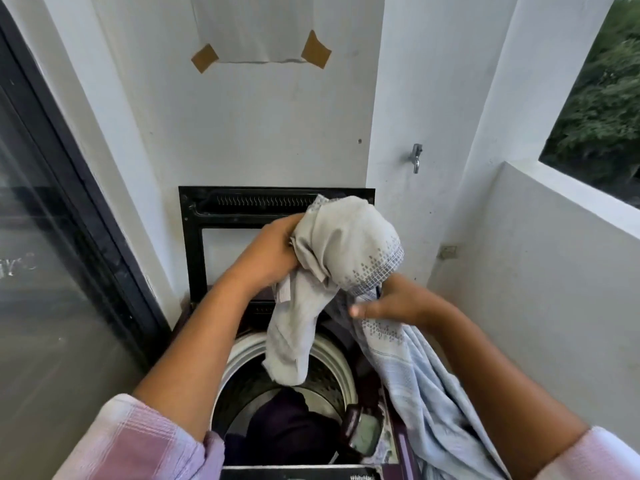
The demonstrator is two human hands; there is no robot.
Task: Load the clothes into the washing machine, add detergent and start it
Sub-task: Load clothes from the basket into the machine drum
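Drum (242, 355) is open just below you, dark clothes (284, 424) already inside. Both hands are closed on 1 pale patterned cloth (346, 237): right hand (391, 303) pinches it mid-length, with the tail draped over the right rim. Left hand (270, 251) grips the bunched top in front of the raised lid (192, 237). Feed the hanging end in first, then pull the tail off the rim.
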